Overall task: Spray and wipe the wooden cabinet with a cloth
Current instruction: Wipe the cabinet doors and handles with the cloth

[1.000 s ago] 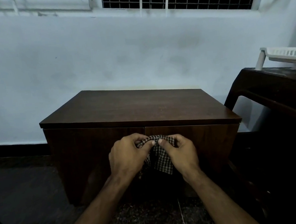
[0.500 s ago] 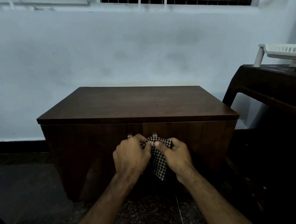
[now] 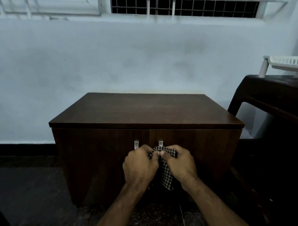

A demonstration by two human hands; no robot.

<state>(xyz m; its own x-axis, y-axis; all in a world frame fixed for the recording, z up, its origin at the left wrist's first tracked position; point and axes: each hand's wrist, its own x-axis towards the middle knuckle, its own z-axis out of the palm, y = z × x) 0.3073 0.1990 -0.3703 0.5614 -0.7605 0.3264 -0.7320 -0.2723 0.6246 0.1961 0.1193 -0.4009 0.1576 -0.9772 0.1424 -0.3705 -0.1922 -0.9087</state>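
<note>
Both hands, the left hand [image 3: 140,166] and the right hand [image 3: 182,161], are pinching the checked cloth [image 3: 165,172] at the lower centre of the frame. The wooden cabinet [image 3: 140,112] is standing directly above them, its top running left to right, equally near both.
</note>
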